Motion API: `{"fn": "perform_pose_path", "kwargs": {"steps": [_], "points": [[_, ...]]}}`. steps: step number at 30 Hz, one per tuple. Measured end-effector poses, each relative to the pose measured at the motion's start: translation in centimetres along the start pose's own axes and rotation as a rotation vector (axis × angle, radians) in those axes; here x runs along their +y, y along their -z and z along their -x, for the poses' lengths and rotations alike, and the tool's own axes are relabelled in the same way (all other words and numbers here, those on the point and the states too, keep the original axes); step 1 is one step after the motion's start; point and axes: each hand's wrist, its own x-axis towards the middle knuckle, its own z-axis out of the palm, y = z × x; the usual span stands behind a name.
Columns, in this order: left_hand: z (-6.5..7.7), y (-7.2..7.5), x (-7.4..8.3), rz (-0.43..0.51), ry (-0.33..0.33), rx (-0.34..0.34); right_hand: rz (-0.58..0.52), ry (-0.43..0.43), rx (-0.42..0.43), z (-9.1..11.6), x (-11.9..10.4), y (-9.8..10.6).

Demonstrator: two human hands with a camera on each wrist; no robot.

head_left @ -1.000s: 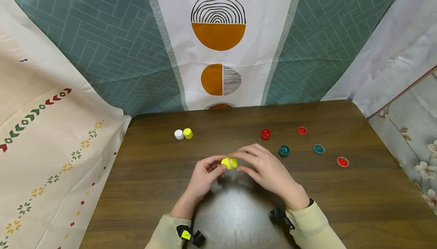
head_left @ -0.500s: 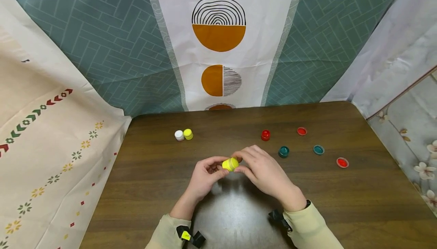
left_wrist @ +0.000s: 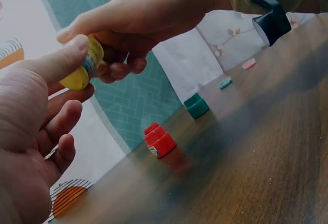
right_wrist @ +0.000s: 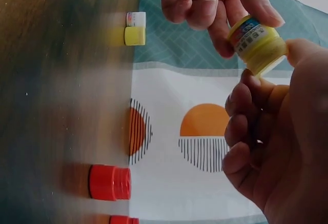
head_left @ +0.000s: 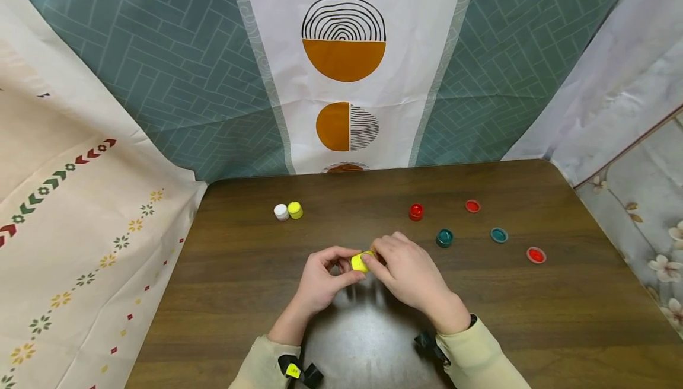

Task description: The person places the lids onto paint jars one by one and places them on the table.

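A small yellow jar (head_left: 360,263) with a printed label is held tilted in the air above the table, between both hands. My left hand (head_left: 320,276) pinches one end of it with thumb and fingers. At the other end, my right hand (head_left: 413,271) grips with the thumb and a curled forefinger, covering part of it in the head view. The right wrist view shows the jar's label and its yellow rim end (right_wrist: 266,60) between the right thumb and fingertips; its remaining fingers are curled beneath.
A white jar (head_left: 281,212) and another yellow jar (head_left: 295,210) stand together at the back left. Right of the hands stand a red jar (head_left: 416,212) and an open green jar (head_left: 444,238). Farther right lie two red lids (head_left: 472,206) and a green lid (head_left: 498,235).
My right hand has come in from loosely beside the yellow jar to gripping its end. The jar has shifted slightly right and tilted, with the left hand still holding it.
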Motion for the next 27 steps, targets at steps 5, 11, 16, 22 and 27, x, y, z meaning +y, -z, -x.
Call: {"fn": "perform_pose_path", "kwargs": {"steps": [5, 11, 16, 22, 27], "points": [[-0.1, -0.1, 0.0, 0.001, 0.052, 0.013, -0.095, -0.005, -0.002, 0.3, 0.6, 0.3], [-0.1, 0.2, 0.2, 0.138, 0.148, -0.017, -0.180, 0.154, 0.004, 0.3, 1.3, 0.9], [0.0, 0.4, 0.2, 0.204, 0.156, -0.043, -0.133, 0.232, 0.060, 0.0, 1.1, 0.8], [0.0, 0.2, 0.1, 0.175, 0.084, -0.010, -0.078, 0.178, 0.060, 0.0, 0.6, 0.2], [-0.1, 0.1, 0.2, 0.080, 0.005, 0.023, -0.048, 0.130, 0.035, 0.0, 0.5, -0.3]]}}
